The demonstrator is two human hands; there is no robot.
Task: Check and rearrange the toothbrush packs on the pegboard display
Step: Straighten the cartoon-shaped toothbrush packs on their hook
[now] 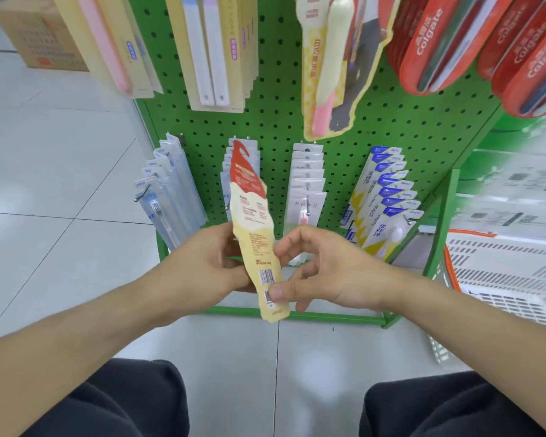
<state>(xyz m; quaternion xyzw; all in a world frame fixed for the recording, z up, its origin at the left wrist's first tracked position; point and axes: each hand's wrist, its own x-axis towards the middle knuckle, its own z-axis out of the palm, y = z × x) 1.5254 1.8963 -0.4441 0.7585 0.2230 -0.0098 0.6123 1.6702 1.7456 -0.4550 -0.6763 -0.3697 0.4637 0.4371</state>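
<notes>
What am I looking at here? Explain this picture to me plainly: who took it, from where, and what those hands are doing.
There is no machine here. A person wears a camera on the head, looking forward and down, so you see their own arms and dark trousers.

In front stands a green pegboard hung with toothbrush packs on hooks, with red Colgate packs at the upper right. A white basket sits at the right, on a pale tiled floor.

Both hands hold one red and cream pack, its barcode side facing the camera. The left hand grips its left edge; the right hand pinches its lower part, thumb on the barcode.
</notes>
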